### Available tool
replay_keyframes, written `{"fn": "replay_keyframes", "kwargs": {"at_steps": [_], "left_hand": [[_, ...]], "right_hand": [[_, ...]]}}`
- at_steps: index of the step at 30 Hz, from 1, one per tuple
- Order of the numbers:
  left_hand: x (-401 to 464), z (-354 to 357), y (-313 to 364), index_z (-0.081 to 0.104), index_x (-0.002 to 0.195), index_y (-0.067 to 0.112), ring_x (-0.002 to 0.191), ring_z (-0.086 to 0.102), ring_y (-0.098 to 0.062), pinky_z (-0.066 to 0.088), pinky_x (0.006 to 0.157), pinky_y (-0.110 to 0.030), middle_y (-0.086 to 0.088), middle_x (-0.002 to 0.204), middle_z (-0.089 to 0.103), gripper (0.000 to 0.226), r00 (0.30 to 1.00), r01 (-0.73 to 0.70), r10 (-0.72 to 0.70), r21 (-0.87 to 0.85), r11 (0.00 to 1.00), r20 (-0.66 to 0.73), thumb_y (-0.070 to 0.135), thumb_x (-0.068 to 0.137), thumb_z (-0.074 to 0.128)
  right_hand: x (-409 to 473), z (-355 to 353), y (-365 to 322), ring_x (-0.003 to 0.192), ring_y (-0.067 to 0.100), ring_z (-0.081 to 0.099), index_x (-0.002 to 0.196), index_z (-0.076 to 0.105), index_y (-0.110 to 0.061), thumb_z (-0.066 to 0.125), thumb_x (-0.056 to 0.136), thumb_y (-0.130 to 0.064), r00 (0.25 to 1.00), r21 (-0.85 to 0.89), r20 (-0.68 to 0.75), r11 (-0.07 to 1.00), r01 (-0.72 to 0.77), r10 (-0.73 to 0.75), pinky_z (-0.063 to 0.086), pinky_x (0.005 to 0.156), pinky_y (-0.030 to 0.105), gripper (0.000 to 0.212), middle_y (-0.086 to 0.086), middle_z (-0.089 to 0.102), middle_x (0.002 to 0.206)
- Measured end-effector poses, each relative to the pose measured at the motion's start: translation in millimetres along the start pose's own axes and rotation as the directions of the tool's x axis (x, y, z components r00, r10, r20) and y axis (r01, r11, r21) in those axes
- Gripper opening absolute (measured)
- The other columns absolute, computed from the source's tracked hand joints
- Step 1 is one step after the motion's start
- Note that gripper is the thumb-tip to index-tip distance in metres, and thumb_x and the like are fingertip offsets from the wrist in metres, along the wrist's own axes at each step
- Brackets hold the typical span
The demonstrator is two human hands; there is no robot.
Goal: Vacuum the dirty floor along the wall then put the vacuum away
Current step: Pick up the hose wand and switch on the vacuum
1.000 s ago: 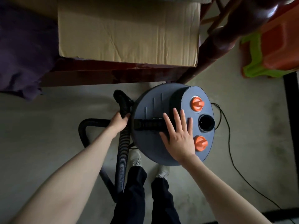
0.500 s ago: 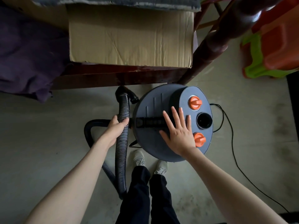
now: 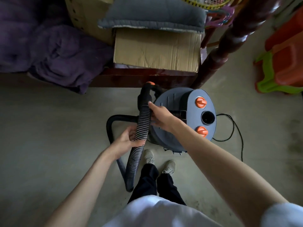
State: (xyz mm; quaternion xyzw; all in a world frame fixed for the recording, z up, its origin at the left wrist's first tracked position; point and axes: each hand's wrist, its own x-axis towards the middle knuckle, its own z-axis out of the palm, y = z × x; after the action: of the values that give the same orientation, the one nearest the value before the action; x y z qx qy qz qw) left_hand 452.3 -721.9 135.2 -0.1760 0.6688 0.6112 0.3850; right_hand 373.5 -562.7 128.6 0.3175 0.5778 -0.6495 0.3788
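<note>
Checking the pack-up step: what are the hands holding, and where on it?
Both hold the ribbed vacuum hose: left hand grips its middle stretch, right hand holds it higher, just below the black cuff.

Cardboard box [image 3: 157, 49] under grey cushion [image 3: 152, 12]
</note>
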Motion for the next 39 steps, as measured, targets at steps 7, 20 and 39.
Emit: {"fn": "replay_keyframes", "kwargs": {"at_steps": [7, 20, 39], "left_hand": [[-38, 2, 2, 0.046, 0.109, 0.012, 0.092, 0.06, -0.009, 0.05, 0.078, -0.014, -0.004, 0.105, 0.059, 0.053, 0.996, -0.04, 0.028, 0.152, 0.988, 0.083, 0.0, 0.071, 0.079], [-42, 48, 100, 0.055, 0.098, 0.007, 0.075, 0.06, -0.018, 0.054, 0.066, -0.027, -0.009, 0.086, 0.061, 0.022, 0.988, -0.12, 0.076, -0.348, 0.93, -0.138, 0.024, 0.101, 0.042], [-82, 163, 96, 0.046, 0.112, 0.009, 0.089, 0.062, -0.008, 0.052, 0.076, -0.017, 0.0, 0.1, 0.061, 0.037, 0.925, -0.345, 0.288, 0.227, 0.911, 0.249, 0.001, 0.084, 0.068]], "right_hand": [[-26, 12, -12, 0.095, 0.028, 0.066, 0.13, 0.05, 0.005, 0.062, 0.095, -0.029, 0.991, 0.245, 0.132, 0.968, -0.062, 0.03, 0.056, 0.074, 0.038, 0.051, 0.02, 0.064, 0.123], [-135, -39, 38, 0.113, 0.027, 0.058, 0.125, 0.05, -0.005, 0.048, 0.1, -0.007, 0.907, 0.071, 0.394, 0.989, 0.132, -0.149, 0.042, 0.107, 0.042, 0.025, 0.011, 0.064, 0.114], [-192, -115, -6, 0.061, 0.011, 0.052, 0.083, 0.051, -0.016, 0.061, 0.095, -0.035, 0.809, -0.022, -0.265, 0.842, 0.539, -0.524, 0.044, 0.062, 0.023, 0.024, 0.001, 0.053, 0.07]]}}
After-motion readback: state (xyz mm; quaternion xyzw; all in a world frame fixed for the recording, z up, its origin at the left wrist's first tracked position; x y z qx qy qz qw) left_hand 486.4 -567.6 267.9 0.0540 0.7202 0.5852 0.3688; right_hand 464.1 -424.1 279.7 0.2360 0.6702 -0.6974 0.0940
